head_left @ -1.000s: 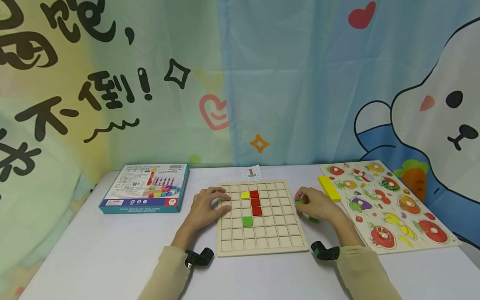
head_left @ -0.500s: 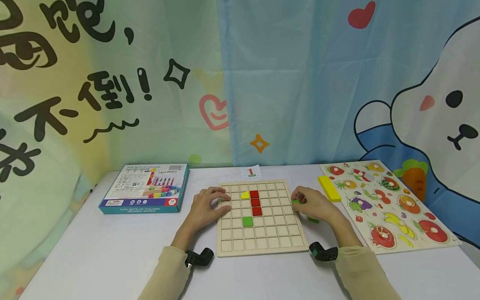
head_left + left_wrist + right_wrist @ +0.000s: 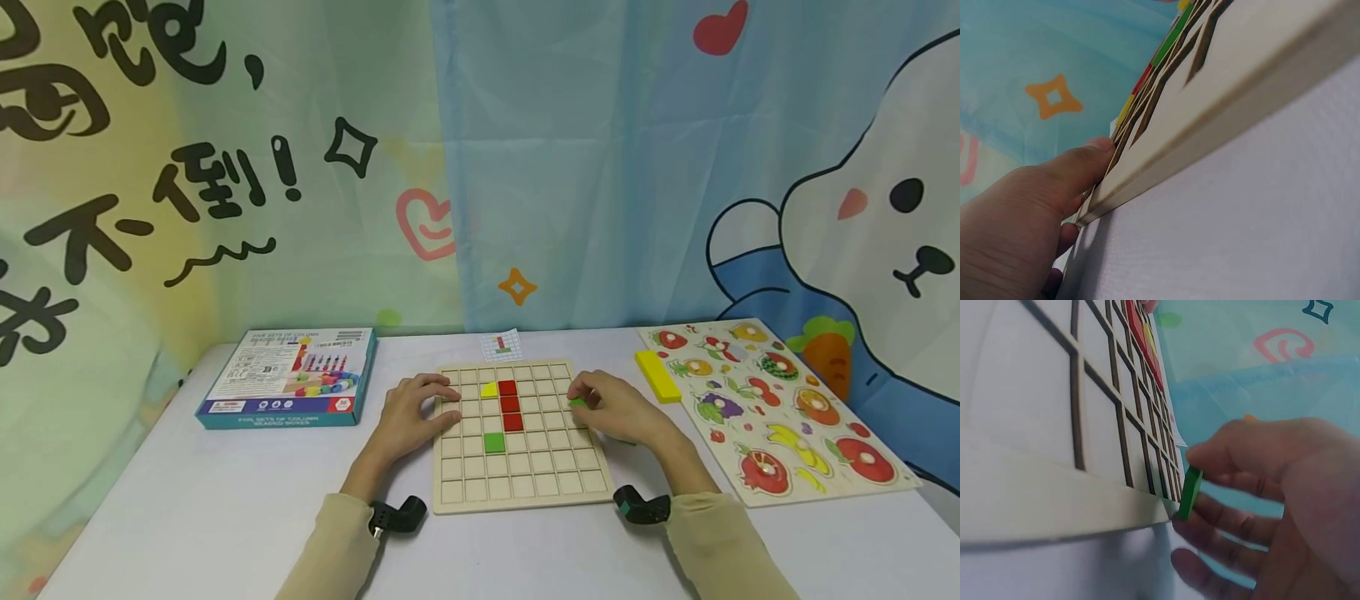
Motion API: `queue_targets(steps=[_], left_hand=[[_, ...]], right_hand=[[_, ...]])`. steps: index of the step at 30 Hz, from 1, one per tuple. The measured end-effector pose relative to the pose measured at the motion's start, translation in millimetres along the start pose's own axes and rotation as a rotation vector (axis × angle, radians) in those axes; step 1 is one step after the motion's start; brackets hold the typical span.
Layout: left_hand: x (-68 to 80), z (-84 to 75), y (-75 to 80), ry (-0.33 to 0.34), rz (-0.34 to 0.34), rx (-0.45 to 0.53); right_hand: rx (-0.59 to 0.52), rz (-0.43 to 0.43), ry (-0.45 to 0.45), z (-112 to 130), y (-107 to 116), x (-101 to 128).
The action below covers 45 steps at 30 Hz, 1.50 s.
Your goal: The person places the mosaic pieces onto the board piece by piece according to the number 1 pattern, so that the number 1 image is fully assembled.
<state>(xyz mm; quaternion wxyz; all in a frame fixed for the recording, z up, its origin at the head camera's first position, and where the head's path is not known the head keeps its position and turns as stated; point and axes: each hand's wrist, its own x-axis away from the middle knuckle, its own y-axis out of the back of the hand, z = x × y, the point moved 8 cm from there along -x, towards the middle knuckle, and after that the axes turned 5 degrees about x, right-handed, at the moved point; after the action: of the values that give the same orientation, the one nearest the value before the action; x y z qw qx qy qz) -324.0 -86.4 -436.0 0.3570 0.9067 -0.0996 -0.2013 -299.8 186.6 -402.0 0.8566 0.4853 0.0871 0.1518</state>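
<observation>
A wooden grid board (image 3: pixel 551 487) lies on the white table, with a yellow piece (image 3: pixel 490 389), three red squares (image 3: pixel 511 404) in a column and a green square (image 3: pixel 494 442) set in its cells. My left hand (image 3: pixel 411 414) rests on the board's left edge, fingers flat over the rim (image 3: pixel 1094 164). My right hand (image 3: pixel 611 410) pinches a small green tile (image 3: pixel 577 402) (image 3: pixel 1190 492) over the board's right columns. Another green piece (image 3: pixel 621 439) lies half hidden under that hand.
A boxed bead toy (image 3: pixel 288 377) sits at the left. A fruit peg puzzle (image 3: pixel 772 408) lies at the right, with a yellow block (image 3: pixel 657 376) beside it. A small pattern card (image 3: pixel 502 344) lies behind the board. A printed curtain hangs behind the table.
My right hand has moved left with the green tile, from beside the board's right edge to over its right columns. The left hand has stayed put.
</observation>
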Motion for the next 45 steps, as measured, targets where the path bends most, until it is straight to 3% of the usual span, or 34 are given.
queue_targets(steps=[11,27,45], left_hand=[[-0.4,0.6,-0.3,0.006,-0.003,0.005],[-1.4,-2.2,0.8,0.000,0.000,-0.004],[-1.9,0.5,-0.9,0.006,0.013,-0.009]], right_hand=[[-0.068,0.005,0.111,15,-9,-3],[-0.058,0.081,0.249,35,-27,-4],[-0.076,0.114,0.294,54,-37,-3]])
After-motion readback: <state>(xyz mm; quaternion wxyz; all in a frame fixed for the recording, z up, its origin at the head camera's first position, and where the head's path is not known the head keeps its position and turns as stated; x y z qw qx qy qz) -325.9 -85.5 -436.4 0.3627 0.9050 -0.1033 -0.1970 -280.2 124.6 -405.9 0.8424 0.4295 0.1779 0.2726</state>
